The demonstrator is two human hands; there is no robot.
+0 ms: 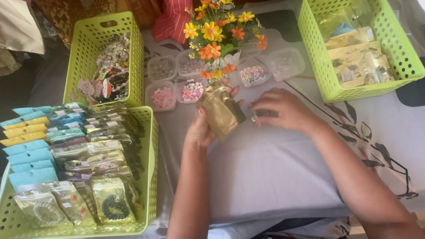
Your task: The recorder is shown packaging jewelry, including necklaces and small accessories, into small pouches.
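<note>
The left hand held a small gold pouch upright above the surface, its grip closed around it. The right hand pinched something too small to tell. Best was keeping the pouch steady, mouth up. Bead boxes stood behind.

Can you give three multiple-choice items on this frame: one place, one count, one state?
1. Where is the gold pouch?
A. in the left hand
B. in a basket
C. on the floor

2. How many green baskets are there?
A. one
B. two
C. three

3. How does the right hand sit?
A. raised high
B. low on the table cloth
C. inside a basket

Answers: 1 A, the fingers wrap the pouch. 2 C, far left basket, near left basket, right basket. 3 B, it lies beside the pouch.
</note>
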